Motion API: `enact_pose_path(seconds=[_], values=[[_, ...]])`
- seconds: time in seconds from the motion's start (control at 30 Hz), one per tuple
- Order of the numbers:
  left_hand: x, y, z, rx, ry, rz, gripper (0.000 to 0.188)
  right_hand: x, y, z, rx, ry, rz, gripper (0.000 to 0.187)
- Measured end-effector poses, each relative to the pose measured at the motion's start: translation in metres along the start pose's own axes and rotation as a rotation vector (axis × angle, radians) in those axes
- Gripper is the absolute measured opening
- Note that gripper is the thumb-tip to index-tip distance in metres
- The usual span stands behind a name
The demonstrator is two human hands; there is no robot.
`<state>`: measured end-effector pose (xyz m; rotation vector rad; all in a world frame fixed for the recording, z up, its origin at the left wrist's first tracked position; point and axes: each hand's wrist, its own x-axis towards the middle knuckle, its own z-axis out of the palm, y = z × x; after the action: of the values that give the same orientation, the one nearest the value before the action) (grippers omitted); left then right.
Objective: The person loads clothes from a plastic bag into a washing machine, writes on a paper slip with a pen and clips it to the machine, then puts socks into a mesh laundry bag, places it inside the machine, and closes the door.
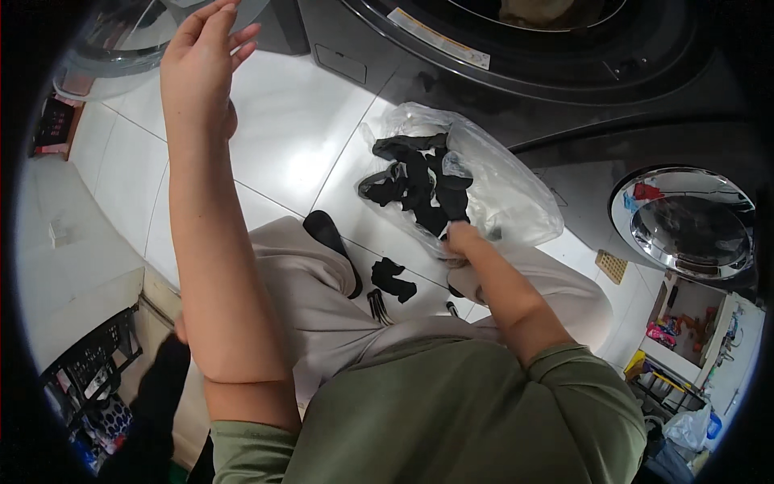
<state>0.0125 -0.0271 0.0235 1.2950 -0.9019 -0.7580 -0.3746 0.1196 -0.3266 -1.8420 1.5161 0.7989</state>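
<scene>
Black garments (418, 181) are best handled singly: left hand (211, 40), fingers slightly parted; right hand (461, 237), grip indiscernible.

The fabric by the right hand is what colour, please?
Mostly black fabric, clearest in the head view.

There are two hands (200, 68) (461, 236), one clear bag (520, 198), one loose black cloth (393, 280); bagged cloths (419, 177) overlap uncountably.

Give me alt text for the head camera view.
A person's right hand is at the near edge of a clear plastic bag holding black garments, perhaps socks, on white floor tiles. The left hand is raised; a dark front-loading laundry machine stands ahead.
</scene>
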Motion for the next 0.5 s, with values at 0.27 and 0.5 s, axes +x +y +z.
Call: enact_pose_path(seconds=[0.27, 0.5], values=[[-0.007, 0.003, 0.015, 0.016, -0.044, 0.035, 0.031, 0.070, -0.111, -0.066, 0.278, 0.740, -0.598, 0.020], [-0.009, 0.004, 0.016, -0.006, -0.046, -0.012, 0.030, 0.106, -0.092, -0.063, 0.049, 0.456, 0.011, 0.034]])
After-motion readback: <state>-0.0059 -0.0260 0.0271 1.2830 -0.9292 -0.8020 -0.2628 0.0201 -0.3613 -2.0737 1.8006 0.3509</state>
